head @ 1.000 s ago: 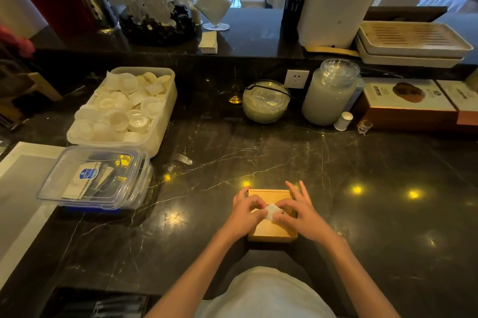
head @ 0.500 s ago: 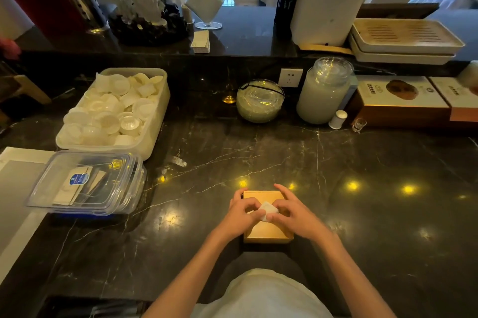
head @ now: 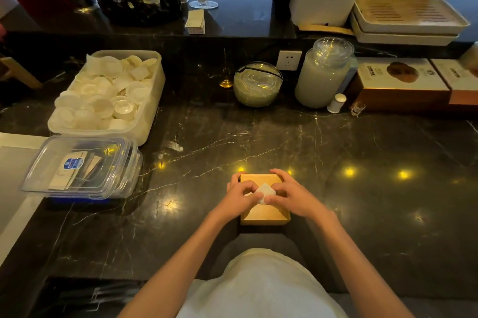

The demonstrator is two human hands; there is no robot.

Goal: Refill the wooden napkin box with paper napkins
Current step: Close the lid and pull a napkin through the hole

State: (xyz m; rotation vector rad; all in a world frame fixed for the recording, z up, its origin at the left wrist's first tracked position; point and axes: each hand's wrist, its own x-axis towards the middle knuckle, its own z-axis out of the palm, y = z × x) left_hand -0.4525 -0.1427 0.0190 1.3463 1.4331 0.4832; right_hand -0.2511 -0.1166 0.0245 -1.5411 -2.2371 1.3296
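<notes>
A square wooden napkin box [head: 266, 215] sits on the dark marble counter near its front edge, right in front of me. A white paper napkin [head: 264, 192] sticks up from the middle of its lid. My left hand [head: 240, 197] and my right hand [head: 292, 195] rest on top of the box, one on each side, and their fingertips pinch the napkin between them. The hands hide most of the lid's opening.
A clear lidded plastic container [head: 82, 166] stands at the left, with a white tub of small cups [head: 108, 96] behind it. At the back are a glass bowl [head: 257, 85], a tall glass jar [head: 323, 72], a small white shaker [head: 336, 103], boxes [head: 403, 85] and stacked trays [head: 408, 20].
Both hands have stayed on the box with the napkin pinched between them; the fingers have shifted slightly. The camera has tilted a little.
</notes>
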